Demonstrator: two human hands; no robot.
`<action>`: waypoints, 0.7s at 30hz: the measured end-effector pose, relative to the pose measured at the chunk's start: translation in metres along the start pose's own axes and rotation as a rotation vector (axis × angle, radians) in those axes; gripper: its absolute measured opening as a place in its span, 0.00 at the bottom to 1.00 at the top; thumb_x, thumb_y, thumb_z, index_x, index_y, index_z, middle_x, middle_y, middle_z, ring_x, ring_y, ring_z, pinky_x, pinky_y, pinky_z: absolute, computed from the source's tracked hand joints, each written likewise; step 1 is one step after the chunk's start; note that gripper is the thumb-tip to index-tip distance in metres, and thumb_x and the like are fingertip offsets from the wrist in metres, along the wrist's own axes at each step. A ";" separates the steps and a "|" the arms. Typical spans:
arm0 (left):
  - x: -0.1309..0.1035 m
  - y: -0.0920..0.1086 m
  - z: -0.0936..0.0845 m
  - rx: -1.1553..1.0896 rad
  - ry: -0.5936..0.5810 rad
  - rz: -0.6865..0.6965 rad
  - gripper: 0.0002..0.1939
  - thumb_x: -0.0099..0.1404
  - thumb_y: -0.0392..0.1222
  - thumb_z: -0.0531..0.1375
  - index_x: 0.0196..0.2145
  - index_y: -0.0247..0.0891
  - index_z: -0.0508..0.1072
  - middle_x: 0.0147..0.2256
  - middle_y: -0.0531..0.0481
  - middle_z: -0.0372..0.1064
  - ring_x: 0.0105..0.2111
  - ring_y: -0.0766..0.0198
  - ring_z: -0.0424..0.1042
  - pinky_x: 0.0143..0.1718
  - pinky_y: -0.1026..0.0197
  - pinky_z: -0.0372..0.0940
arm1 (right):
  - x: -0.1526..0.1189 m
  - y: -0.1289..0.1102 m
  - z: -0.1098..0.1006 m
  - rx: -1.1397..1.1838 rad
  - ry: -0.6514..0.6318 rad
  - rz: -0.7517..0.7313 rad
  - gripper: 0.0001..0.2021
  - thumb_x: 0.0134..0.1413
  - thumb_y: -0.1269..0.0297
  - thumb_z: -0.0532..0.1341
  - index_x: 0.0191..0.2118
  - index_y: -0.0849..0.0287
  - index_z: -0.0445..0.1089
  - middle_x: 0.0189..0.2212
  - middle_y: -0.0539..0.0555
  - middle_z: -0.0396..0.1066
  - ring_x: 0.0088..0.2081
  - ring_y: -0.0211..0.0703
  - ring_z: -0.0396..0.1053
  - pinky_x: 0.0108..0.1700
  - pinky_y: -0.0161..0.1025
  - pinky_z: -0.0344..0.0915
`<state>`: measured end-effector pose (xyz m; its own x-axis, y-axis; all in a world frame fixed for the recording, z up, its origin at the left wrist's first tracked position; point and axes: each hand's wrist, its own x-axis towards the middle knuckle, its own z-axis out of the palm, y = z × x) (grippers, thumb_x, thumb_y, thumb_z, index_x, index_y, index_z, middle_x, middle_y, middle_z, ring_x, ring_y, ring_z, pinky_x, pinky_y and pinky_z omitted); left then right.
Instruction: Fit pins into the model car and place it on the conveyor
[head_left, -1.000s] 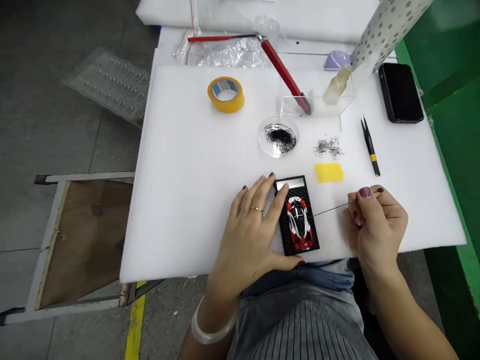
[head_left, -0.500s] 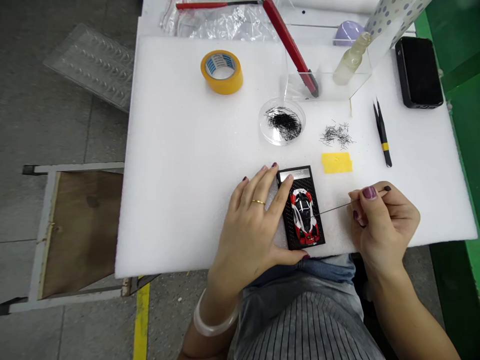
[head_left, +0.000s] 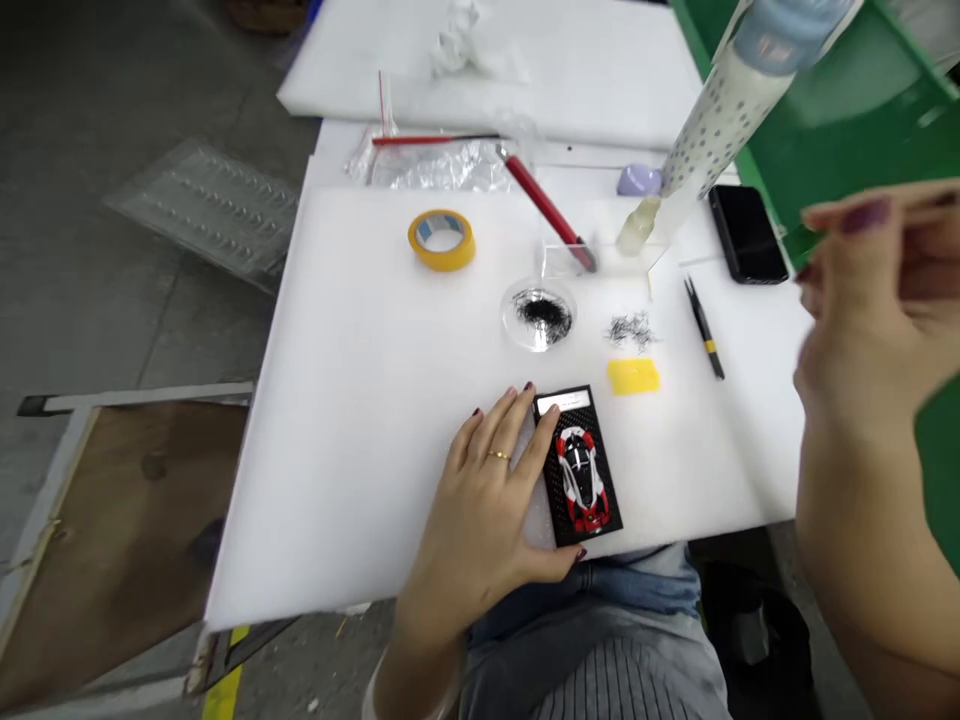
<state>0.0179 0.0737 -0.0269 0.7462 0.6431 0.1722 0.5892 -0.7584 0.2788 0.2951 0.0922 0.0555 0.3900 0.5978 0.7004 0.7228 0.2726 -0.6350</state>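
Note:
A small red, white and black model car [head_left: 581, 480] sits on a black display base [head_left: 609, 505] with a silvery nameplate [head_left: 564, 401] at its far end. My left hand [head_left: 487, 490] lies spread beside it, index fingertip on the base near the plate and thumb at its near edge. At the far right, my right hand [head_left: 877, 300] is raised off the table, blurred, its fingers pinched. A dark end of the thin needle-like tool shows at those fingers; its shaft cannot be made out. Beyond the base lies a piece of yellow tape [head_left: 633, 377].
Short black fibres fill a clear dish [head_left: 511, 330]; a loose fibre pile [head_left: 631, 330] lies beside it. Black tweezers [head_left: 703, 328], a yellow tape roll [head_left: 450, 258], a red pen-like tool [head_left: 547, 207], a small bottle [head_left: 639, 227], a black phone-like device [head_left: 748, 235] and a tall dotted bottle [head_left: 727, 130] stand around.
My right hand has lifted from beside the car, up and to the right, taking the thin tool away from it. My left hand stays at the base. The view has tilted upward.

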 end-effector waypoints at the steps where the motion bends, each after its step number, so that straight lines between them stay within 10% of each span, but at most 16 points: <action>1: 0.000 0.000 0.001 0.012 0.013 0.005 0.65 0.41 0.69 0.69 0.68 0.31 0.53 0.68 0.31 0.52 0.67 0.41 0.53 0.65 0.47 0.44 | 0.016 0.006 0.006 -0.038 0.005 -0.081 0.16 0.61 0.48 0.64 0.29 0.54 0.73 0.22 0.50 0.65 0.24 0.40 0.62 0.25 0.42 0.52; 9: 0.001 0.001 0.002 0.051 0.061 0.039 0.63 0.41 0.67 0.69 0.67 0.31 0.55 0.67 0.31 0.54 0.65 0.41 0.55 0.63 0.47 0.45 | 0.065 0.045 0.049 -0.291 -0.256 -0.108 0.17 0.64 0.51 0.61 0.27 0.54 0.68 0.22 0.50 0.68 0.25 0.39 0.61 0.29 0.42 0.58; 16: 0.001 0.001 0.002 0.053 0.060 0.036 0.62 0.40 0.66 0.68 0.67 0.31 0.55 0.67 0.30 0.54 0.65 0.41 0.55 0.63 0.47 0.44 | 0.051 0.044 0.019 -0.273 -0.409 -0.179 0.04 0.59 0.64 0.63 0.40 0.54 0.75 0.25 0.49 0.73 0.23 0.39 0.64 0.30 0.41 0.62; 21: 0.002 0.001 0.002 0.049 0.045 0.037 0.62 0.41 0.65 0.68 0.67 0.31 0.55 0.67 0.30 0.53 0.65 0.40 0.54 0.64 0.46 0.43 | 0.040 0.051 0.015 -0.305 -0.941 -0.432 0.10 0.63 0.69 0.58 0.40 0.57 0.78 0.33 0.53 0.78 0.27 0.39 0.69 0.29 0.39 0.60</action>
<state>0.0204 0.0737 -0.0284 0.7536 0.6178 0.2244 0.5767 -0.7853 0.2252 0.3388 0.1408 0.0462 -0.4332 0.8711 0.2314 0.8566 0.4778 -0.1947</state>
